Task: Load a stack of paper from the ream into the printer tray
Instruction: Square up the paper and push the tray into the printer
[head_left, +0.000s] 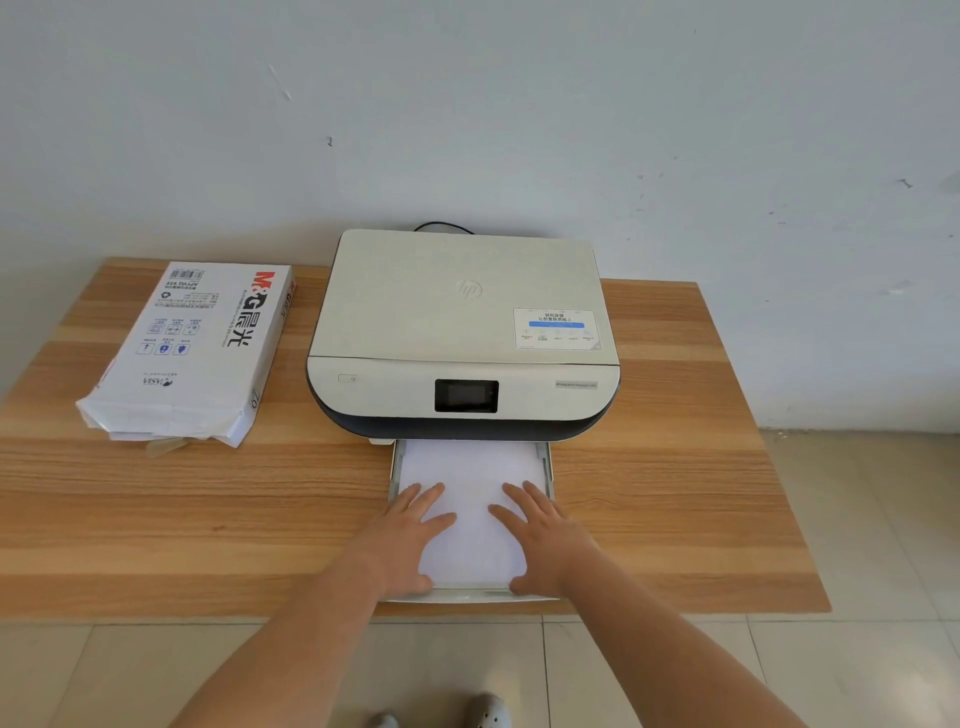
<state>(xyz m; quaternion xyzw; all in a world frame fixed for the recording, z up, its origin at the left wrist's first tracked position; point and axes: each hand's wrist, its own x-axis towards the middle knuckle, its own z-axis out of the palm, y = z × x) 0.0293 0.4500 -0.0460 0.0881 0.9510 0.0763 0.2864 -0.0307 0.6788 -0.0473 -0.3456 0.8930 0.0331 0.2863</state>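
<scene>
Here, the printer (462, 338) stood at the back middle of the wooden table (675, 467), its lid down and its small dark screen (466, 396) facing the person. From the printer's front a paper tray (546, 462) was pulled out toward the table's near edge, and a stack of white paper (470, 499) lay in it, the far end of the sheets running in under the printer's front.

The left hand (405, 535) lay flat on the stack, on the side of the tray left of the printer's screen, fingers spread and pointing toward the printer, the heel of the hand near the tray's front rim. The right hand (545, 540) lay flat in the same way on the other side of the stack. Neither hand was closed around anything; both were opened out with palms down on the paper, and a strip of bare sheet showed between them.

The ream (192, 353) lay on the table well to the left of the printer, apart from it, its white wrapper torn open at the end nearest the person, with sheet edges showing in the opening. A dark cable (441, 226) curved up behind the printer against the wall (467, 104). Below the table's near edge, tiled floor (883, 675) and the tips of two shoes (488, 714) were visible.
</scene>
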